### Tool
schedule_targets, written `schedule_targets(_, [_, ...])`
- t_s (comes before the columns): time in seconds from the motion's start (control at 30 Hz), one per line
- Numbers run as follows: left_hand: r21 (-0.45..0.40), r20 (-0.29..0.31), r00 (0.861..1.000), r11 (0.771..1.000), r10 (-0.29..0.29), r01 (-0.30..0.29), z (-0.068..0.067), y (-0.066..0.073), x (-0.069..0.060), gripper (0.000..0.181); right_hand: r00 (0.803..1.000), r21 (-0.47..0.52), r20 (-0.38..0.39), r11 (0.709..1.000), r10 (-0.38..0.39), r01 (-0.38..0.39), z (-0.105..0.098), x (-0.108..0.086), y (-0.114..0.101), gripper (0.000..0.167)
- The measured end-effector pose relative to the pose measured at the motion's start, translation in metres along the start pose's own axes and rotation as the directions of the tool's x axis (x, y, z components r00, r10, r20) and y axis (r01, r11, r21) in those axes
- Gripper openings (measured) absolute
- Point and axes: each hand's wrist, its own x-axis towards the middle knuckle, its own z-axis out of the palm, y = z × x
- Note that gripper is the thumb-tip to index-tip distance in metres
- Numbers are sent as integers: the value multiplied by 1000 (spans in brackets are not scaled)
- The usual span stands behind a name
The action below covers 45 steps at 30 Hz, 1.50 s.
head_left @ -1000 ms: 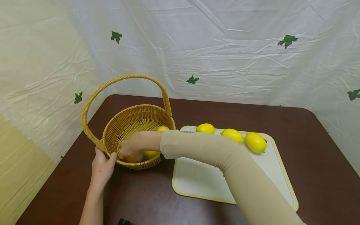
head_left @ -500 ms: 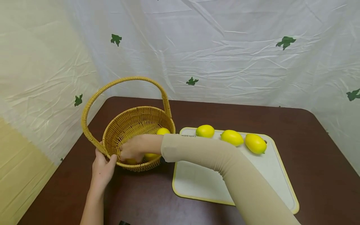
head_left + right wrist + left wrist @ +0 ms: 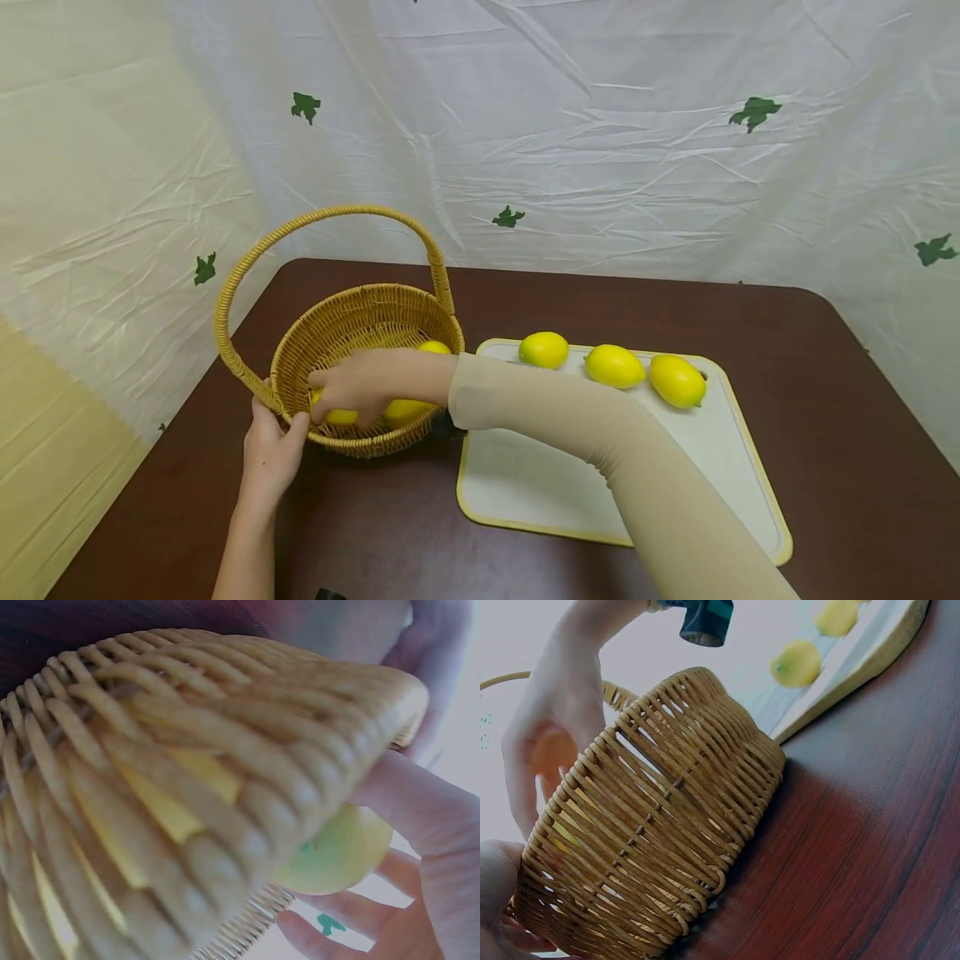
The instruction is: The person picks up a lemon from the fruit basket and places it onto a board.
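A round wicker basket (image 3: 360, 308) with a tall arched handle stands at the left of the table. My left hand (image 3: 272, 450) grips its near left rim at the handle's foot, thumb on top. My right hand (image 3: 363, 383) reaches into the basket and holds a lemon (image 3: 337, 855) between thumb and fingers. In the left wrist view that lemon (image 3: 553, 754) shows in shade beside the rim. Other lemons lie in the basket, one lemon (image 3: 405, 411) below my right wrist and another lemon (image 3: 435, 347) behind it. The hand hides part of the basket's inside.
Right of the basket lies a white cutting board (image 3: 540, 483) with a yellow edge. Along its far side sit three lemons, one lemon (image 3: 543, 350) nearest the basket. My right sleeve (image 3: 570, 408) crosses above the board. A white curtain (image 3: 600, 167) hangs behind the brown table (image 3: 375, 533).
My right hand has risen a little inside the basket, and the lemon in its fingers now shows more. The left hand keeps its hold on the rim.
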Motion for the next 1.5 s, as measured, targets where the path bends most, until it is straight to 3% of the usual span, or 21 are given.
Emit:
schedule_targets(0.17, [-10, 13, 1000, 1000, 2, -2, -1, 0, 0, 72, 990, -41, -139, 999, -16, 11, 2, -16, 3, 51])
schedule_targets(0.43, [-19, 19, 1000, 1000, 14, -13, 0, -2, -1, 72, 968, -65, -252, 998, -1, -16, 6, -47, 10, 53])
schedule_targets(0.73, [-37, 42, 999, 999, 27, -26, 2, 0, -2, 73, 910, -81, -414, 996, -3, -34, 18, -96, 25, 54])
schedule_targets(0.93, [-20, 24, 999, 999, 28, -27, 1, -2, -2, 71, 867, -30, -496, 997, 47, -71, 43, -131, 29, 57])
schedule_targets(1.3, [-26, 3, 1000, 1000, 6, -6, -2, -2, -5, 70, 754, 58, -647, 993, 117, -105, 102, -193, 20, 56])
schedule_targets(1.5, [-20, 12, 1000, 1000, -1, 2, -1, 2, -7, 70, 739, 103, -646, 982, 188, -159, 134, -227, 10, 59])
